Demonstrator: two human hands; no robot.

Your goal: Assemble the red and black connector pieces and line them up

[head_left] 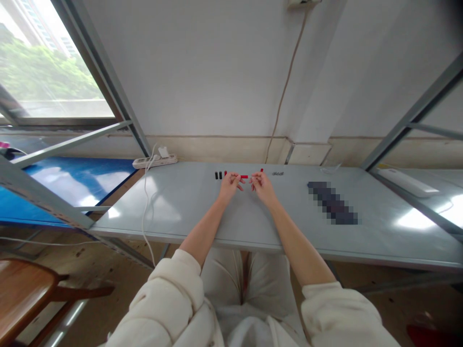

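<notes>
A small red cylinder (pixel 244 177) lies sideways in the fingers of my left hand (pixel 229 186), which pinches its near end. Facing it, my right hand (pixel 263 187) has thumb and forefinger pinched together; whatever is between them is too small to make out. Two short black cylinders (pixel 218 175) stand on the grey table left of my left hand. Beside them a red piece (pixel 225 173) is partly hidden by that hand. Another red piece (pixel 262 170) shows just behind my right hand. Farther right sits a little group of small dark metallic parts (pixel 278 173).
On the grey table (pixel 181 226), a pixelated dark object (pixel 333 203) lies at the right. A white power strip (pixel 155 160) rests at the back left, its cable (pixel 145 207) running over the front edge. Metal frame posts flank both sides; a wooden chair (pixel 32 294) stands lower left.
</notes>
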